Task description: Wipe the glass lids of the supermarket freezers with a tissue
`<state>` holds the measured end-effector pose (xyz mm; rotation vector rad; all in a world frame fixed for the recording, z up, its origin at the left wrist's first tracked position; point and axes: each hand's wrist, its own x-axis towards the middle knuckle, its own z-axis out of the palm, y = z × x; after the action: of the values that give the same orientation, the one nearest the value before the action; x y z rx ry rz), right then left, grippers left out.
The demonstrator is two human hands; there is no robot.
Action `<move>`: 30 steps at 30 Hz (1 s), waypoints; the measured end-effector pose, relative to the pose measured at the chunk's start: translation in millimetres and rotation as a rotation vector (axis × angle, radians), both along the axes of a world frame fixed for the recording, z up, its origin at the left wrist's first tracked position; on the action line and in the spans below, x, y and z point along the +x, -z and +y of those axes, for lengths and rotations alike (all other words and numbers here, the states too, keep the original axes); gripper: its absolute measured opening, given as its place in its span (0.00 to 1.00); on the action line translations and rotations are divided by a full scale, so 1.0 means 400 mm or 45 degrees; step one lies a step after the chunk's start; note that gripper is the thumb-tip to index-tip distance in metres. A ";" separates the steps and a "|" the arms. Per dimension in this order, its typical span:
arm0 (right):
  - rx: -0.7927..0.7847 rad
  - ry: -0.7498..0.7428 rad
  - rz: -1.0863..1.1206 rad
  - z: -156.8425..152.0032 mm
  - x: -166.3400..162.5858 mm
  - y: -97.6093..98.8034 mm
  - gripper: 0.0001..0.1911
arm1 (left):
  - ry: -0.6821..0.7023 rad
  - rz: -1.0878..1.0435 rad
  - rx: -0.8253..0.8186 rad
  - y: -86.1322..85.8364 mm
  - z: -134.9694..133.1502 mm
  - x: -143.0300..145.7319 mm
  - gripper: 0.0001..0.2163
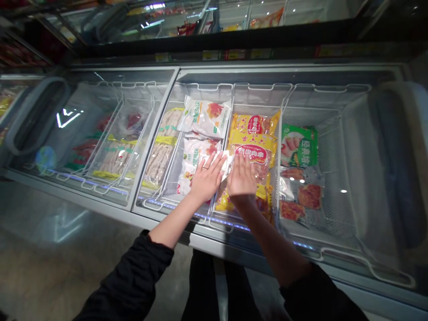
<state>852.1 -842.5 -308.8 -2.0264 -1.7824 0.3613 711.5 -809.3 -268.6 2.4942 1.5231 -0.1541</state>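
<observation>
White cloth under left hand — right hand alongside

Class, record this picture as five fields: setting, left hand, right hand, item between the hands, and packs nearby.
Setting: chest freezer with wire baskets
Left hand: spread flat, palm down, at the white cloth or tissue; ring on one finger
Right hand: flat, palm down, over the yellow packs; contact with the white item unclear
Item between hands: white cloth or tissue, partly covered
Packs nearby: white packs, yellow packs, green pack farther right
</observation>
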 end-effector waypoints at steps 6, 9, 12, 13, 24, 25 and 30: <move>-0.014 0.007 -0.032 0.002 -0.004 -0.002 0.33 | -0.132 -0.036 0.033 -0.003 0.116 -0.005 0.28; 0.003 0.021 -0.041 0.000 -0.009 -0.004 0.33 | -0.184 -0.029 0.105 0.006 0.069 -0.003 0.29; 0.017 0.031 -0.036 -0.002 -0.012 -0.006 0.33 | -0.015 -0.032 0.091 0.009 0.058 0.024 0.28; 0.021 0.028 -0.037 -0.002 -0.011 -0.007 0.33 | 0.047 -0.039 0.072 0.008 0.077 0.036 0.28; 0.045 -0.078 -0.120 0.005 0.015 -0.022 0.33 | -0.037 -0.053 0.046 -0.001 0.137 -0.026 0.28; 0.044 -0.088 -0.126 0.018 0.019 -0.029 0.34 | 0.008 -0.048 0.043 0.002 0.119 -0.029 0.28; 0.000 -0.088 -0.175 0.152 0.068 -0.052 0.37 | 0.230 -0.103 -0.018 0.014 0.212 0.020 0.28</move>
<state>879.2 -781.6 -288.1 -2.0374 -1.9373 0.2475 719.5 -724.7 -274.4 2.5909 1.2613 -0.0901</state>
